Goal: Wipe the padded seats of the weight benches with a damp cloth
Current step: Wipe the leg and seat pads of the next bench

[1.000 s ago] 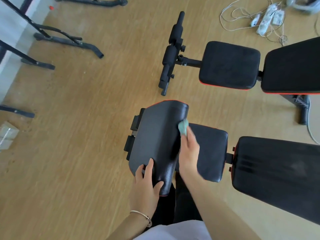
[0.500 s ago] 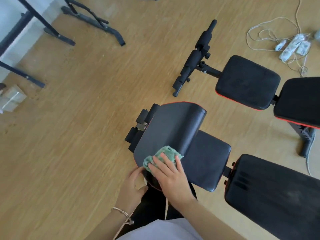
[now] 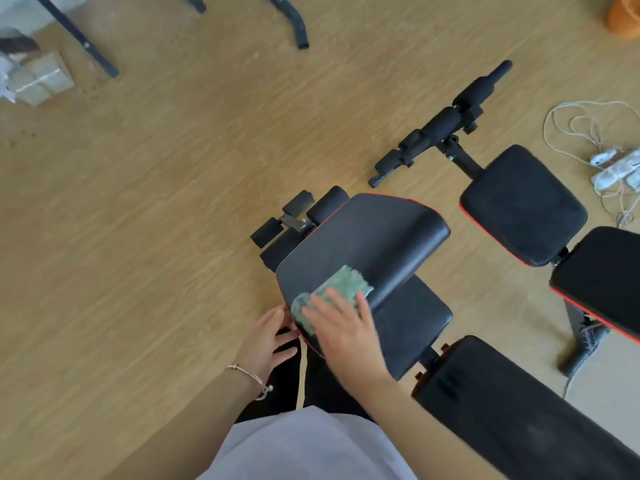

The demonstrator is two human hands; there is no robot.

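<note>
A black raised pad with red trim [image 3: 367, 244] stands tilted at the front of the near weight bench. My right hand [image 3: 346, 336] presses a green cloth [image 3: 332, 292] flat against the pad's near lower part. My left hand [image 3: 266, 341] holds the pad's near left edge, fingers curled on the rim. Below and right of the pad lies the bench's black seat [image 3: 412, 323], then its long backrest [image 3: 519, 407]. A second bench's seat [image 3: 523, 206] and backrest [image 3: 602, 278] lie farther right.
Foam leg rollers [image 3: 294, 226] stick out beyond the near bench. The second bench's roller bar [image 3: 446, 123] points up-left. White cables and a power strip [image 3: 609, 168] lie at right. Black frame legs [image 3: 294, 22] and a taped box [image 3: 38, 81] sit at top left on the wood floor.
My right hand has slid the cloth from the pad's right edge down to its near lower part. My left hand has shifted from on top of the pad to its left rim.
</note>
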